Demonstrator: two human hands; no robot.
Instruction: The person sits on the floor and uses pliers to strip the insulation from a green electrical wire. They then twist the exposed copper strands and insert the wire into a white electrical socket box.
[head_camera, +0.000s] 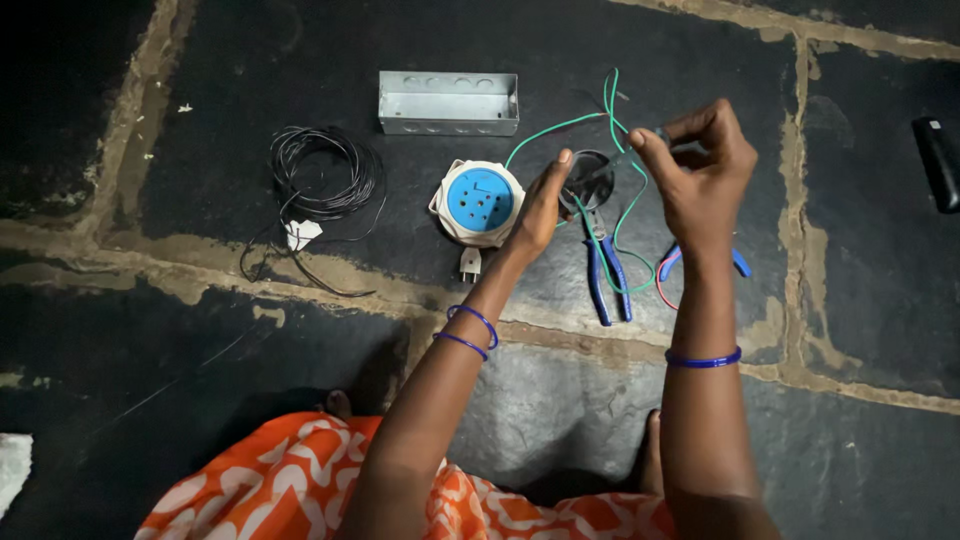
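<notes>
My left hand (540, 205) holds a small round black fitting (590, 178) from its left side, thumb against its rim. My right hand (700, 165) is pinched on thin wires at the fitting's upper right; a green wire (545, 135) loops out from there and trails down to the floor. Just below the fitting lie blue-handled pliers (605, 275) on the dark stone floor. A second blue-handled tool (738, 262) and a red wire (662, 295) show partly behind my right wrist.
A round white extension box with a blue socket face (478, 200) lies left of my hands. A coil of black wire (320, 170) and a grey metal box (448, 102) lie further left and back. A black object (938, 160) sits at the right edge.
</notes>
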